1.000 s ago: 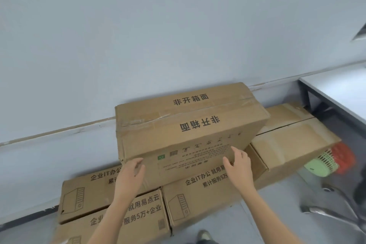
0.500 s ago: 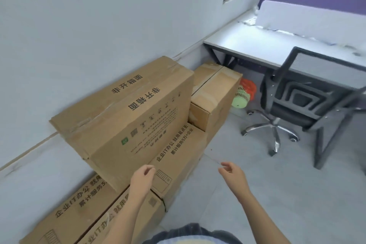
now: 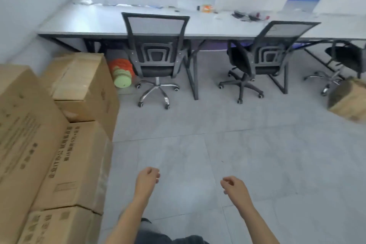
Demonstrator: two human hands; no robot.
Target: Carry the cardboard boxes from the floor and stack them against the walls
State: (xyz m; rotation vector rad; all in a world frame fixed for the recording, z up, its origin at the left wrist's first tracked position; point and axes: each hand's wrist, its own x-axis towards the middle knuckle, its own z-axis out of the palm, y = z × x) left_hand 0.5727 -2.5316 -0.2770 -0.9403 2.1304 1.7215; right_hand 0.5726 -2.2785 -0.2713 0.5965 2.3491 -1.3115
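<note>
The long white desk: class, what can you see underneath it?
Under the desk sit an orange basket and a green basket, beside the chair. The cardboard box hides whatever lies further left.

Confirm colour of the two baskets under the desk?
Orange basket behind, light green basket in front; head view.

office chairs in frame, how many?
3. Black mesh-back office chair left at the long white desk; second centre; third far right, partly hidden.
</note>
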